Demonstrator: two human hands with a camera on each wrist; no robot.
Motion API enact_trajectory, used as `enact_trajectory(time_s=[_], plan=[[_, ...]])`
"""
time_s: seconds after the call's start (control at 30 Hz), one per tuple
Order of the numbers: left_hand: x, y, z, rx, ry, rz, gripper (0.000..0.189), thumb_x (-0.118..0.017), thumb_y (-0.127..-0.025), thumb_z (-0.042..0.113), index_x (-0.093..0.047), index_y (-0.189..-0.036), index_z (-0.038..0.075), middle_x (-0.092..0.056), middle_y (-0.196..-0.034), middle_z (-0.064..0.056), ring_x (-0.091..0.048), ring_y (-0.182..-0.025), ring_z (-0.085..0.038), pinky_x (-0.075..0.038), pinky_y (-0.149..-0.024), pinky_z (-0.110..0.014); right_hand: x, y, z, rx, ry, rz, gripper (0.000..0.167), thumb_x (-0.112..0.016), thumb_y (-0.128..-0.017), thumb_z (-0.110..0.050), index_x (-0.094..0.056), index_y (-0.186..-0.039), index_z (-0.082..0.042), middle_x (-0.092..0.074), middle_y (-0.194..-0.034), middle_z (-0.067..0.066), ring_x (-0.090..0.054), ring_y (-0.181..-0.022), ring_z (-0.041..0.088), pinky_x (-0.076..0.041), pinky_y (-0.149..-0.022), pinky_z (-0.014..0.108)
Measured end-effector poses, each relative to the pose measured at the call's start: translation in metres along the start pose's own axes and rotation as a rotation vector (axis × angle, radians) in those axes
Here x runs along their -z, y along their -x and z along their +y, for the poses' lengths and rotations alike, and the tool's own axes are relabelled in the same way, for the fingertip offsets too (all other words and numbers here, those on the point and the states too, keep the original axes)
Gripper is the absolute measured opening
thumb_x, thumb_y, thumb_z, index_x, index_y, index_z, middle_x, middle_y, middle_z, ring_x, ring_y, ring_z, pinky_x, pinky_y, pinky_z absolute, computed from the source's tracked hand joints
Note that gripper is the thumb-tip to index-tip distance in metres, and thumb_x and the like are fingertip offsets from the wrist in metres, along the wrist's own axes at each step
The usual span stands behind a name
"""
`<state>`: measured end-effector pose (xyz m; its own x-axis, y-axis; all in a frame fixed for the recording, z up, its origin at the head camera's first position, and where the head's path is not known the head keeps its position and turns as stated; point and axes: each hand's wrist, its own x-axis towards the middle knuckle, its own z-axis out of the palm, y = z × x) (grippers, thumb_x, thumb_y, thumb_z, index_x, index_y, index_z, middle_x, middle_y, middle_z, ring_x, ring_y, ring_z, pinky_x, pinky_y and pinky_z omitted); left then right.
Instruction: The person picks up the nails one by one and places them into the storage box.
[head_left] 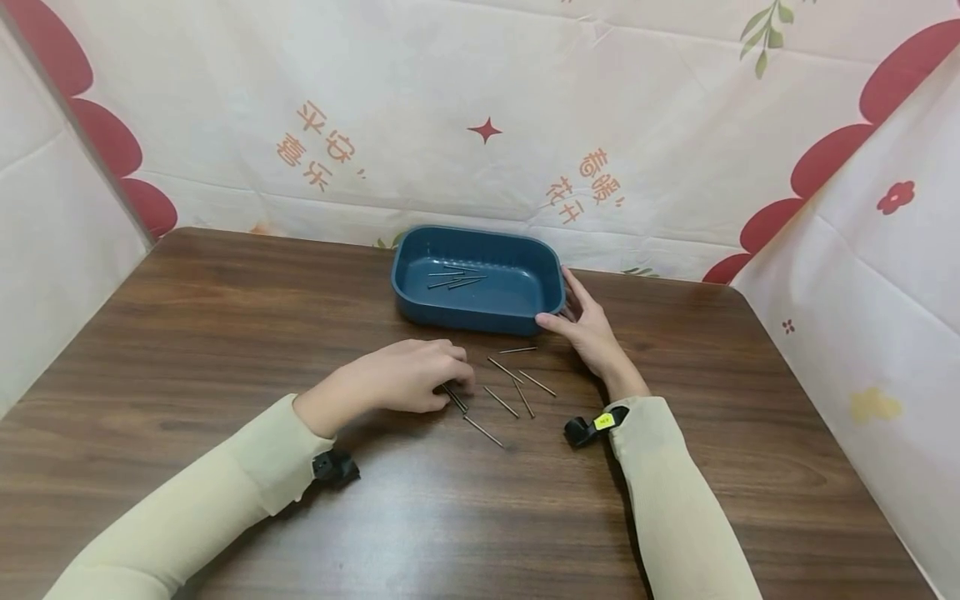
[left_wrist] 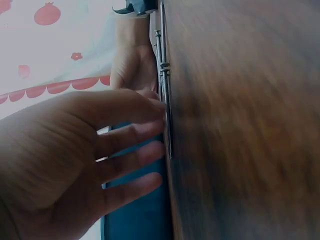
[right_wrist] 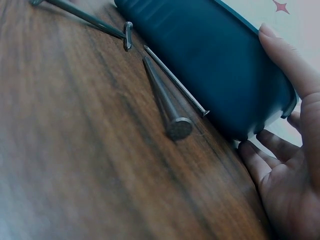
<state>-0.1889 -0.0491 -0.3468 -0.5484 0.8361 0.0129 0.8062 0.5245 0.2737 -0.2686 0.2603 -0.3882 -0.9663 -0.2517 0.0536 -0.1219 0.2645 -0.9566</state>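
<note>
Beside the near side of a blue plastic tray (head_left: 480, 317), my left hand (head_left: 408, 375) hovers low over the table, its fingers loosely bent and spread. In the left wrist view its fingertips (left_wrist: 150, 182) come down close to nails (left_wrist: 166, 100) on the wood; a firm pinch is not visible. My right hand (head_left: 592, 337) grips the tray's right end, thumb (right_wrist: 285, 57) at the rim and fingers round the lower corner. Several loose nails (head_left: 501, 402) lie scattered between the hands. More nails (head_left: 457, 277) rest inside the tray.
The brown wooden table (head_left: 262, 333) ends at a patterned cloth (head_left: 450, 100) hung behind and at both sides. The tray stands near the back edge. Black straps (head_left: 335, 468) sit at both wrists.
</note>
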Motion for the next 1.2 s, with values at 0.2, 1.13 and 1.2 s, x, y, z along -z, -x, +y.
enact_trajectory(time_s=[0.2,1.13,1.2], plan=[[-0.002,-0.001,-0.002,0.023,-0.009,-0.01,0.023,-0.069,-0.087,0.009,-0.074,-0.105,0.023,-0.065,-0.102,0.003,-0.062,-0.098,-0.013,-0.053,-0.085,-0.033,0.0,-0.004,-0.001,0.009,0.008,-0.002,0.089,-0.068,-0.095,-0.012,-0.014,-0.163,-0.03,-0.023,-0.169,0.009,-0.025,-0.156,0.026,-0.024,-0.126,0.045],[-0.001,-0.017,0.011,0.168,0.081,-0.148,0.022,-0.064,-0.08,0.0,-0.062,-0.096,0.014,-0.056,-0.085,0.004,-0.051,-0.076,-0.012,-0.043,-0.069,-0.028,0.0,-0.001,-0.001,-0.016,0.017,-0.005,0.088,-0.067,-0.096,-0.012,-0.013,-0.163,-0.033,-0.026,-0.167,0.013,-0.026,-0.155,0.029,-0.025,-0.125,0.048],[-0.001,-0.019,0.011,0.183,0.074,-0.173,0.02,-0.065,-0.08,0.001,-0.06,-0.094,0.014,-0.055,-0.083,0.005,-0.05,-0.075,-0.011,-0.041,-0.069,-0.027,0.0,-0.001,-0.001,-0.019,0.012,-0.006,0.088,-0.067,-0.096,-0.012,-0.013,-0.162,-0.034,-0.025,-0.167,0.012,-0.026,-0.156,0.029,-0.025,-0.125,0.048]])
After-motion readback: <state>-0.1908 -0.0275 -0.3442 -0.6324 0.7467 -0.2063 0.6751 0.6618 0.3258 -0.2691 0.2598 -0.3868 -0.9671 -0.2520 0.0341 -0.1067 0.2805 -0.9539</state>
